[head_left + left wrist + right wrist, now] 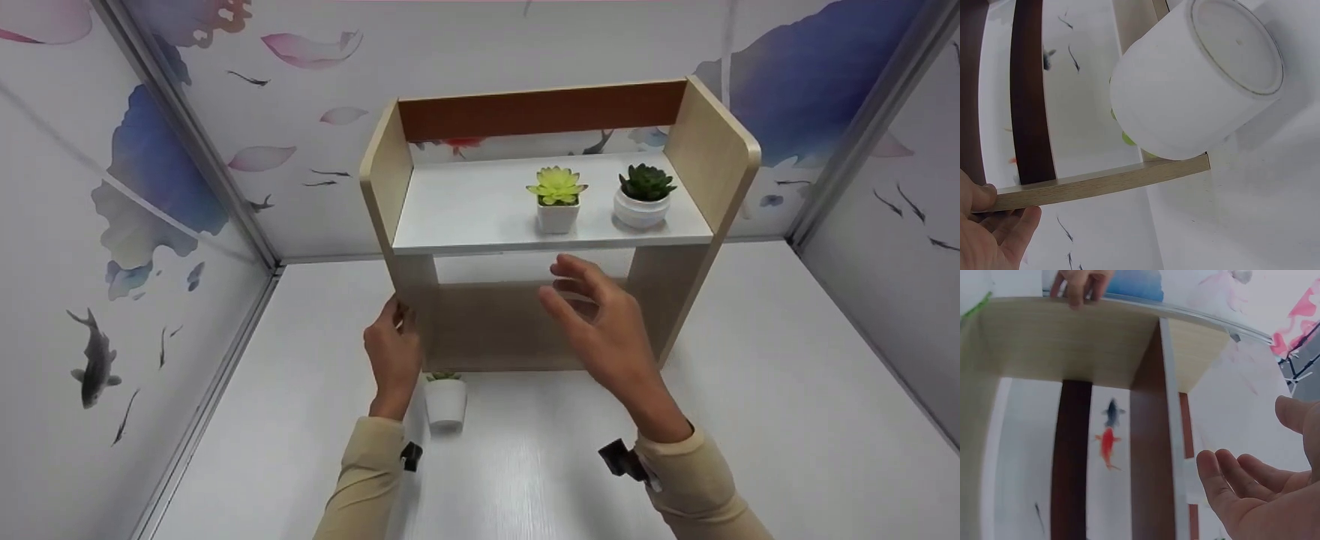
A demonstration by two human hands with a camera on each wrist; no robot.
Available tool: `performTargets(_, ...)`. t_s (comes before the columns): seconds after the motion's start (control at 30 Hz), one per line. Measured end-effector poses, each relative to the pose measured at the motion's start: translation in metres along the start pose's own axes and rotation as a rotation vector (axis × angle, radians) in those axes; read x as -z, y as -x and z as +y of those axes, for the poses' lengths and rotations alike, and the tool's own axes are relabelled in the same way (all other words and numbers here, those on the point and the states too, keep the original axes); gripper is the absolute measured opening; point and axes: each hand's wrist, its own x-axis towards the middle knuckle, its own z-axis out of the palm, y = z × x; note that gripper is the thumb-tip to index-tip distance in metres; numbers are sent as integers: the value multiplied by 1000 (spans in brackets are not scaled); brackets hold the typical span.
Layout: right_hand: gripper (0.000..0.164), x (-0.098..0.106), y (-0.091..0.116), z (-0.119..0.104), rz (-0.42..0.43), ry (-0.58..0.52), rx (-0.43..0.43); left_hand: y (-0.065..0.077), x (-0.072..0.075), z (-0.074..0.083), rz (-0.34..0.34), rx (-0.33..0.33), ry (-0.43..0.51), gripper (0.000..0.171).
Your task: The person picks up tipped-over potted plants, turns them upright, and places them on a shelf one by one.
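Observation:
A small wooden shelf unit (pixel 472 206) with pale side panels stands on the white table. My left hand (pixel 393 356) grips the front edge of its left side panel (pixel 1100 184), thumb on one face and fingers on the other. My right hand (pixel 609 330) is held in the air before the shelf, fingers spread in a loose curve and holding nothing. In the right wrist view its fingers (pixel 1224 481) are apart from the shelf board. Near my left wrist a white pot (pixel 446 403) with a green plant stands on the table; it looms large in the left wrist view.
On the upper board sit a light green succulent in a square white pot (pixel 557 217) and a dark green succulent in a round white pot (pixel 642 211). Printed wall panels (pixel 172 262) enclose the table (pixel 517 465) at the left, back and right.

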Motion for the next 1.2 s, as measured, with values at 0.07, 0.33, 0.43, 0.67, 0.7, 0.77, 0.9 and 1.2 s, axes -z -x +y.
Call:
performTargets(0.07, 53, -8, 3, 7, -17, -5, -11, -1, 0, 0, 2, 6, -1, 36)
performTargets(0.33, 53, -42, 14, 32, -67, -15, -54, -4, 0, 0, 3, 20, -6, 36)
performTargets(0.43, 55, -52, 15, 42, -90, -9, -90, -4, -1, -1, 5, 12, -2, 36)
performTargets(0.67, 58, -74, 12, 65, -134, 12, -165, -1, 0, -1, 4, -5, 11, 36)
performTargets(0.7, 58, -77, 11, 68, -143, 19, -173, -1, 1, -1, 3, -3, 13, 36)
performTargets(0.77, 60, -84, 10, 74, -160, 32, -191, -1, 1, -1, 0, 3, 15, 36)
performTargets(0.9, 64, -100, 8, 84, -192, 41, -243, 0, 1, -1, 1, 14, 10, 37)
performTargets(1.2, 59, -128, 13, 105, -249, 53, -265, 0, 0, -4, -1, -5, 10, 35)
